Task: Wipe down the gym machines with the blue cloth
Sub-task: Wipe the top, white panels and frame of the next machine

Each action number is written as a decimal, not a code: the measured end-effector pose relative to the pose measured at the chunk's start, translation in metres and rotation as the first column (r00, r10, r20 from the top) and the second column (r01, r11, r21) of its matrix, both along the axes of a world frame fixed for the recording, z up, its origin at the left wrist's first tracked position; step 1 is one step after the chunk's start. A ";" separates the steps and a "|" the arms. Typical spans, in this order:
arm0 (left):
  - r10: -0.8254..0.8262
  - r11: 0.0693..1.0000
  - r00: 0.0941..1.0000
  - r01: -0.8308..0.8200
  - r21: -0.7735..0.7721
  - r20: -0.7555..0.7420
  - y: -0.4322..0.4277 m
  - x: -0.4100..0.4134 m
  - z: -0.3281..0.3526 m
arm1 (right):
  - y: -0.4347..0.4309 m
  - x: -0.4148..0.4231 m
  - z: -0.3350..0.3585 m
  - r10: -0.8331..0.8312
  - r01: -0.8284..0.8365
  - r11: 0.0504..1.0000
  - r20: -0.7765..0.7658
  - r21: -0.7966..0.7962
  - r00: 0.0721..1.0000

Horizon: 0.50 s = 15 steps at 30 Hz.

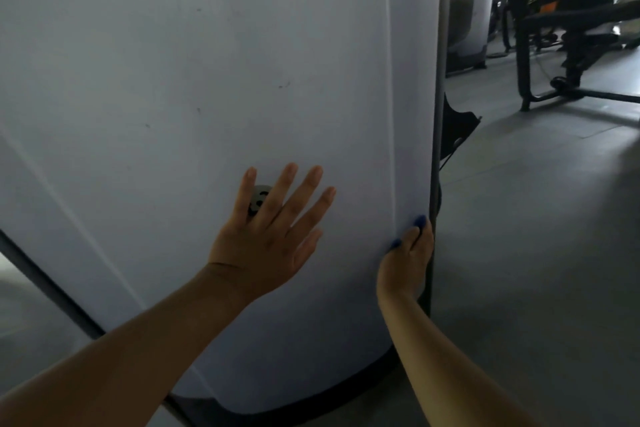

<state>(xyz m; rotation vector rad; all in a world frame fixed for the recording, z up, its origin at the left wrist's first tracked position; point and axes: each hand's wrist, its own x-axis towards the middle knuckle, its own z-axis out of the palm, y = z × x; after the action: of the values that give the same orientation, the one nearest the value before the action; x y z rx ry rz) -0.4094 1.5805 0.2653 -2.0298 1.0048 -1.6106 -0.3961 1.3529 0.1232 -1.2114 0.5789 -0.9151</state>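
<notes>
Pressing flat on the white machine cover [207,62], the left hand [270,236] lies with its fingers spread and straight. It holds nothing and partly hides a small round grey fitting [260,198]. Just beside it, at the right edge of the same cover, the right hand [408,260] curls its fingers around the edge. Only two small bits of the blue cloth [420,220] show at the fingertips, so the cloth seems to be bunched inside this hand, against the edge and the dark post [440,80] behind it.

I judge that the wiping is now at the lower right edge of this cover. Higher on the cover some small dark marks are visible, so this part probably needs more passes. Farther away, over the grey floor [536,253], a black frame machine [571,45] and another pale covered unit [467,10] stand. Whether they are wiped I cannot tell; probably they are left to do.
</notes>
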 end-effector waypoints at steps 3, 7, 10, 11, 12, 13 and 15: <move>-0.079 0.997 0.996 0.079 -0.014 -0.034 -0.012 -0.001 0.002 | -0.017 0.009 0.026 0.029 -0.034 0.998 0.084 0.058 0.996; -0.137 0.989 0.985 0.141 0.034 -0.103 -0.042 -0.001 0.002 | -0.018 0.008 0.030 0.035 -0.028 0.997 0.103 -0.071 0.994; -0.116 0.984 0.979 0.136 0.112 -0.169 -0.062 0.004 -0.005 | -0.008 -0.003 -0.016 0.007 -0.006 1.000 -0.023 0.021 1.000; -0.101 0.981 0.979 0.128 0.147 -0.179 -0.067 0.006 -0.007 | -0.010 -0.003 -0.024 0.003 -0.001 0.999 -0.058 0.048 0.998; -0.080 0.978 0.981 0.112 0.175 -0.179 -0.072 0.008 -0.008 | -0.015 0.000 -0.025 0.016 -0.011 0.996 -0.052 0.090 0.999; -0.055 0.977 0.985 0.087 0.193 -0.164 -0.075 0.011 -0.009 | -0.020 0.005 -0.020 0.028 -0.023 0.993 -0.036 0.119 0.999; -0.010 0.977 0.992 0.036 0.212 -0.124 -0.078 0.016 -0.013 | -0.030 0.018 -0.006 0.020 -0.020 0.997 0.004 0.072 1.000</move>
<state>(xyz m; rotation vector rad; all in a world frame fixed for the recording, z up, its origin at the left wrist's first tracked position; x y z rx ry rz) -0.3935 1.5029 0.2523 -1.9950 1.1938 -1.3371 -0.3781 1.3231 0.1173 -1.1486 0.5919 -0.8717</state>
